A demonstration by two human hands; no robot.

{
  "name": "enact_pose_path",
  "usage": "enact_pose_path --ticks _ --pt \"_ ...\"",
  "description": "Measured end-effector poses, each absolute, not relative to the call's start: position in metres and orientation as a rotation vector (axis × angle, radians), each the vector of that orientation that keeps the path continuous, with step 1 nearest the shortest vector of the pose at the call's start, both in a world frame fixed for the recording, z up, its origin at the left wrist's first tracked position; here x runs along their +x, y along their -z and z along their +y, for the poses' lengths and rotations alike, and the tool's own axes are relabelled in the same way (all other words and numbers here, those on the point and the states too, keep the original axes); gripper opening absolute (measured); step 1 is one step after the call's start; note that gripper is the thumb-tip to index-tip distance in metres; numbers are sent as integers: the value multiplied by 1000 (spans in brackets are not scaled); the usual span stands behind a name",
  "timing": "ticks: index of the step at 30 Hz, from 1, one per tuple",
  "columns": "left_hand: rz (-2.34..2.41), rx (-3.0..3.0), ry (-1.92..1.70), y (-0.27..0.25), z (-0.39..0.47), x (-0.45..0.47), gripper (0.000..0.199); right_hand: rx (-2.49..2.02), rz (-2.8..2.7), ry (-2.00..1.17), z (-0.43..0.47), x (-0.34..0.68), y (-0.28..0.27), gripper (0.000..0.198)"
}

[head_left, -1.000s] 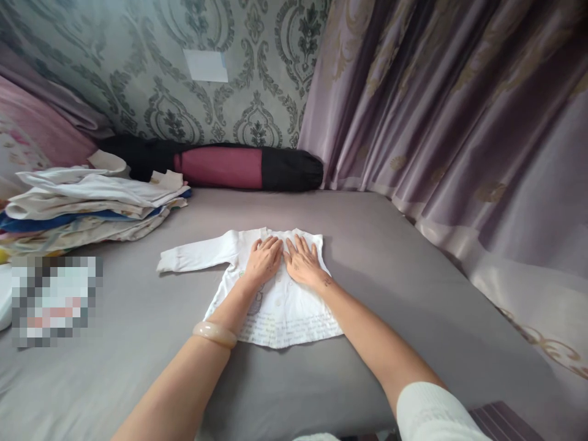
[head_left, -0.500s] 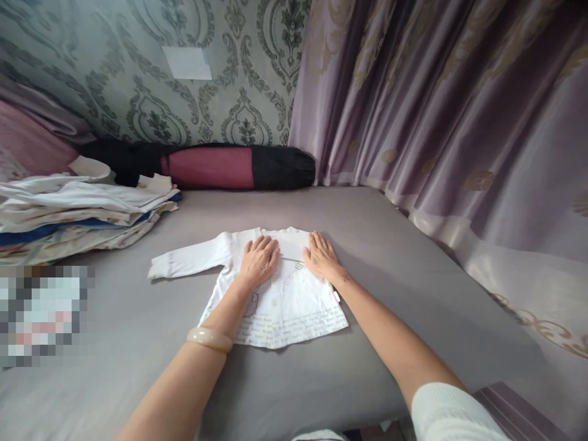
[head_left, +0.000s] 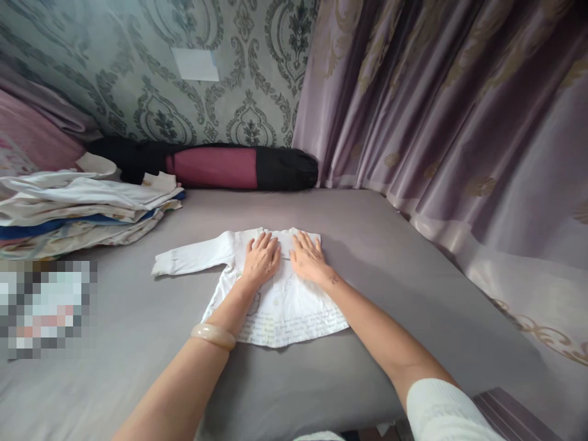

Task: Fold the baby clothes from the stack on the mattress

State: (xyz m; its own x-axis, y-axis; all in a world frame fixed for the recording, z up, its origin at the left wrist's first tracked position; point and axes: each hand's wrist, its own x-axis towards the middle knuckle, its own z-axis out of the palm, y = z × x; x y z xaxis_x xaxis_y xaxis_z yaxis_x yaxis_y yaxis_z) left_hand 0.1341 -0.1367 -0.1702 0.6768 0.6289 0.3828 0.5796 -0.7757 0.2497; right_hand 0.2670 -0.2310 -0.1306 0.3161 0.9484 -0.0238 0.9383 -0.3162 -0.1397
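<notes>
A small white long-sleeved shirt point(head_left: 275, 318) with printed lettering along its hem lies flat on the grey bed sheet point(head_left: 395, 263). Its left sleeve point(head_left: 193, 256) stretches out to the left; no sleeve sticks out on the right side, where the edge looks straight. My left hand point(head_left: 261, 260) rests flat on the shirt's upper left chest, fingers extended. Beside it, my right hand point(head_left: 310, 257) lies flat on the upper right chest with its fingers spread. Both palms hide parts of the printed pattern.
A stack of folded clothes point(head_left: 87, 208) lies at the left, with a blurred patch below it. Along the patterned wall rests a long black and maroon bag point(head_left: 211, 167). A purple curtain point(head_left: 413, 110) hangs down the right side of the bed.
My right hand has slid left across the shirt, closer to my left hand. My left hand stays on nearly the same spot, and the view has shifted slightly.
</notes>
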Motion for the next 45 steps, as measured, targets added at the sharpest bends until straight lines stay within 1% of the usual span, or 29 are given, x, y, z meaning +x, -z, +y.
enact_pose_path --ticks 5,15,20,26,30,34,40,45 --pt "999 2781 -621 171 -135 133 40 -2332 -1869 -288 -217 247 137 60" --pt "975 2787 -686 165 -137 131 32 -2440 -1706 -123 -227 269 152 62" --pt "975 2806 -692 164 -139 130 27 -2533 -1636 -174 -229 284 148 62" --pt "973 2823 -685 164 -141 131 32 -2562 -1619 -200 -226 286 140 60" --pt "989 2822 -646 165 -141 132 36 -2447 -1742 -201 -217 277 136 58" --pt "1012 2826 -584 167 -141 134 42 -2418 -1752 -286 -202 274 139 59" --pt "1013 2833 -596 168 -140 135 41 -2439 -1711 -204 -192 279 146 60" --pt "1014 2777 -574 162 -140 133 36 -2433 -1728 -158 -192 281 150 60"
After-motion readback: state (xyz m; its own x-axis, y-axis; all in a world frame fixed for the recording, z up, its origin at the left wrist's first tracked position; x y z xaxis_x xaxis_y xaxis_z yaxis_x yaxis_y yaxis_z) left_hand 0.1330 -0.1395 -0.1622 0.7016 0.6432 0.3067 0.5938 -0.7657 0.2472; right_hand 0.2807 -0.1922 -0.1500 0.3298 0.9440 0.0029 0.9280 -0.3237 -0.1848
